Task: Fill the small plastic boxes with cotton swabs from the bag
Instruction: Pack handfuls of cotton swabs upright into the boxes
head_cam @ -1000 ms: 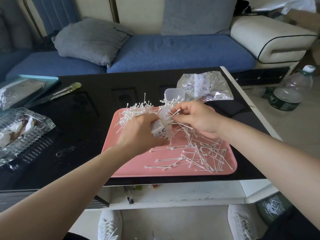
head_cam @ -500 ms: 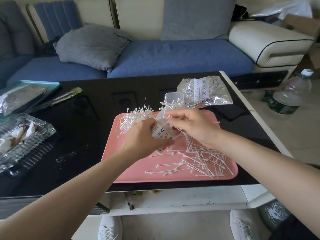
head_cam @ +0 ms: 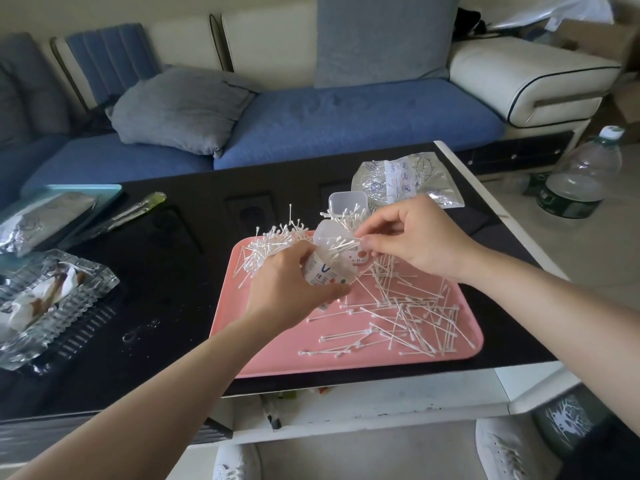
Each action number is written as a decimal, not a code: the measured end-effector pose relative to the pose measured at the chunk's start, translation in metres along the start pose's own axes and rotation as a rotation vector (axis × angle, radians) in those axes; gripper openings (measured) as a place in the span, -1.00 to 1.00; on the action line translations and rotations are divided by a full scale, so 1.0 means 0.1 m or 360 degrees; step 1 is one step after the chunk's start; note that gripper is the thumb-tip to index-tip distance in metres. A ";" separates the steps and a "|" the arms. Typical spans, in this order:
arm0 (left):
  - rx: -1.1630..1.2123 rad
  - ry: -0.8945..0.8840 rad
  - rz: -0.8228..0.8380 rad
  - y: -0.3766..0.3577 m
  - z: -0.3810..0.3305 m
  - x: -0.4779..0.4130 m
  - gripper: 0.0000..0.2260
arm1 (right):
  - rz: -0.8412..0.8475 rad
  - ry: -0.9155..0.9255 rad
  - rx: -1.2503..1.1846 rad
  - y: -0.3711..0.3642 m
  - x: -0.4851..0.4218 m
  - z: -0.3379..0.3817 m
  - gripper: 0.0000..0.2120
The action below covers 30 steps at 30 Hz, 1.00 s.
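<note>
Since half a second ago my right hand has drawn a little away from the left, so the mouth of the box now shows between them where the fingers had covered it. At the far left a ribbed glass dish [head_cam: 83, 289] sits on the black worktop [head_cam: 173, 265], well apart from the work. My left hand [head_cam: 289, 292] grips the small plastic box [head_cam: 329, 268], fingers and thumb curled round its printed body, and holds it tilted above the pink tray [head_cam: 273, 358]. Just behind that hand a heap of swabs [head_cam: 272, 239] bristles at the tray's far left corner; I cannot tell whether the hand touches it. At the box's mouth a bundle of cotton swabs [head_cam: 341, 243] lies crosswise, pinched at its right end between the thumb and fingertips of my right hand [head_cam: 415, 240]. Beyond the bundle a second box [head_cam: 348, 201] stands at the tray's far edge, just beside the crumpled clear bag [head_cam: 405, 180]. On the tray's right half, below the right hand, loose swabs [head_cam: 408, 317] lie scattered.
</note>
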State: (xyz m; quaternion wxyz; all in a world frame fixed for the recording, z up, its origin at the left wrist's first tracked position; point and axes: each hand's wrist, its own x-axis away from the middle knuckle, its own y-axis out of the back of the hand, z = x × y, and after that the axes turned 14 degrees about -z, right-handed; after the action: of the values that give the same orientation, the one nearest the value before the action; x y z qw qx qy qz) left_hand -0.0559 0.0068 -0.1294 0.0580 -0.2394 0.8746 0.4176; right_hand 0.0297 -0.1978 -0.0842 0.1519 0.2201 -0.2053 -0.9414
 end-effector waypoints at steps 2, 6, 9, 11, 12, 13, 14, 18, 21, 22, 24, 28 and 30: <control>-0.0020 -0.0052 -0.0016 0.00 0.00 0.01 -0.51 | 0.0078 -0.0004 0.0021 0.04 -0.01 0.01 -0.90; -0.0019 -0.0158 -0.0014 0.00 -0.05 0.06 -0.45 | 0.0183 -0.0022 0.0123 -0.06 -0.01 -0.03 -0.92; 0.0032 -0.0127 0.0024 0.01 -0.10 0.09 -0.44 | 0.0181 -0.0015 0.0087 -0.16 0.01 -0.04 -0.92; 0.0091 -0.0045 0.0071 0.02 -0.11 0.08 -0.42 | 0.0155 0.0006 0.0075 -0.18 0.01 -0.03 -0.90; 0.0132 0.0004 0.0094 0.01 -0.12 0.08 -0.43 | 0.0135 0.0029 0.0083 -0.17 0.02 -0.02 -0.90; 0.0181 0.0046 0.0114 0.01 -0.12 0.07 -0.46 | 0.0112 0.0050 0.0079 -0.16 0.02 0.00 -0.89; 0.0242 0.0082 0.0132 0.00 -0.13 0.06 -0.51 | 0.0093 0.0062 0.0068 -0.15 0.03 0.02 -0.87; 0.0566 0.0293 0.0217 -0.02 -0.13 0.05 -0.61 | -0.0034 0.0052 0.0023 -0.02 0.03 0.07 -0.76; 0.0813 0.0462 0.0293 0.00 -0.11 0.04 -0.56 | -0.0145 0.0003 -0.0043 0.09 0.05 0.07 -0.71; 0.0881 0.0509 0.0313 0.00 -0.11 0.04 -0.56 | -0.0116 -0.0026 -0.0009 0.11 0.07 0.06 -0.65; 0.1012 0.0585 0.0364 0.01 -0.11 0.04 -0.59 | 0.0027 -0.0120 0.0086 0.12 0.11 0.02 -0.52; 0.1073 0.0532 0.0447 0.02 -0.16 0.04 -0.66 | 0.0227 -0.0138 0.0222 0.03 0.23 0.02 -0.23; 0.1054 0.0469 0.0456 0.02 -0.18 0.05 -0.84 | 0.0232 -0.0123 0.0200 -0.04 0.25 0.02 -0.21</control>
State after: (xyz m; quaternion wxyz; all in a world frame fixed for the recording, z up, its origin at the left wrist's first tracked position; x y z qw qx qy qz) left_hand -0.0595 -0.0080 -0.1176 -0.0530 -0.1407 0.9856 0.0778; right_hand 0.0069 -0.2035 -0.0932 0.1980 0.1771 -0.2850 -0.9210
